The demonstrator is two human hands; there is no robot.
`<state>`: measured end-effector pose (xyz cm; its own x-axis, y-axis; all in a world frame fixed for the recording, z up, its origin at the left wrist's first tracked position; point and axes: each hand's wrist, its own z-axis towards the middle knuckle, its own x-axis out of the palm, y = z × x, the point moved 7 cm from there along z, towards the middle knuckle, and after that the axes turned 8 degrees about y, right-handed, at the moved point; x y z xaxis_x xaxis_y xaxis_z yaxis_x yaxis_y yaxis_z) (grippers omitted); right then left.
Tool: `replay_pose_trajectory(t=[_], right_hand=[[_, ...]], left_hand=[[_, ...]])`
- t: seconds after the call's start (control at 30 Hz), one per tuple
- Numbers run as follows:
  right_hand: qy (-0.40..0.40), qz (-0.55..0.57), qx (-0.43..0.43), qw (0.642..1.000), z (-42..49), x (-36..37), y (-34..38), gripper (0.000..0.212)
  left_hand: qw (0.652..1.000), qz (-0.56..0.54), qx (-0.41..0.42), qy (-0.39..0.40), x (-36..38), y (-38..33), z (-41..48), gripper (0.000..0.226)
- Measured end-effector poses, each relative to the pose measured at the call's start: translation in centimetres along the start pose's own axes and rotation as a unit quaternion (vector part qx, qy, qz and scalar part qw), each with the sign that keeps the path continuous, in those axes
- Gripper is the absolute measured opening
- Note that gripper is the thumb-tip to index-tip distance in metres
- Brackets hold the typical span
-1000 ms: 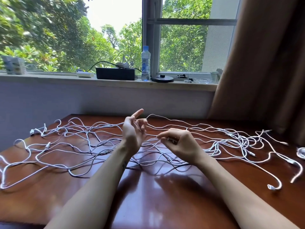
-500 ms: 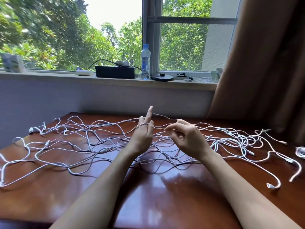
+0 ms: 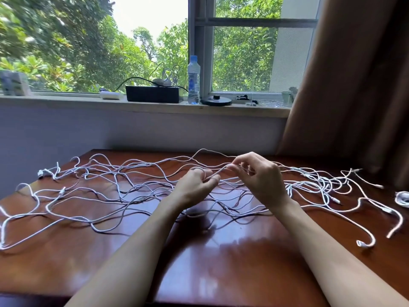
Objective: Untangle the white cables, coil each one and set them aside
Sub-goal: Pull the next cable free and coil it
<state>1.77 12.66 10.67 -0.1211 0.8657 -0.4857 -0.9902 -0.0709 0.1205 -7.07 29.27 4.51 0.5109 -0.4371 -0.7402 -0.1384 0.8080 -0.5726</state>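
A wide tangle of white cables (image 3: 106,191) sprawls across the brown wooden table (image 3: 221,262), from the left edge to the far right. Above the middle of the tangle, my left hand (image 3: 195,185) has its fingers curled round a loop of one white cable. My right hand (image 3: 259,178) pinches the same cable between thumb and fingertips, just right of the left hand. A short stretch of cable runs taut between the two hands. A small coiled white cable (image 3: 403,198) lies apart at the right edge of the table.
Behind the table a window sill (image 3: 132,107) holds a black box (image 3: 152,94), a water bottle (image 3: 193,79) and a round black base (image 3: 216,100). A brown curtain (image 3: 354,85) hangs at the right. Loose cable ends with plugs (image 3: 363,243) lie near the front right.
My left hand had its fingers up with the cable looped over them; now they curl round it. My right hand has risen and moved close, pinching the cable.
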Motion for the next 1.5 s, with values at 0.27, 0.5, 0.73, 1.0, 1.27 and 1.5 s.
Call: replay_pose_trajectory(t=[0.27,0.5,0.73,1.0,1.27,1.5], right_hand=[[0.045,0.024,-0.017,0.999,0.2,1.2,-0.2,0.011],[0.06,0.043,0.042,0.996,-0.1,1.3,-1.8,0.014],[0.055,0.083,0.126,0.987,-0.2,1.3,-3.1,0.012],[0.083,0.132,0.165,0.974,-0.4,2.3,-3.6,0.011],[0.241,0.196,0.118,0.943,-1.0,5.2,-1.5,0.012],[0.275,0.272,0.115,0.915,-1.4,6.1,0.4,0.012]], left_hand=[[0.966,-0.253,-0.05,0.034,0.7,0.1,0.1,0.064],[0.859,-0.499,-0.078,0.08,1.1,-0.5,0.2,0.059],[0.748,-0.656,-0.024,0.096,0.2,-1.6,-0.2,0.044],[0.662,-0.749,0.014,0.024,-1.6,-1.7,-0.5,0.05],[0.578,-0.815,0.032,-0.014,-2.5,-0.4,-0.2,0.025],[0.643,-0.752,-0.05,-0.138,-2.9,1.7,0.4,0.034]])
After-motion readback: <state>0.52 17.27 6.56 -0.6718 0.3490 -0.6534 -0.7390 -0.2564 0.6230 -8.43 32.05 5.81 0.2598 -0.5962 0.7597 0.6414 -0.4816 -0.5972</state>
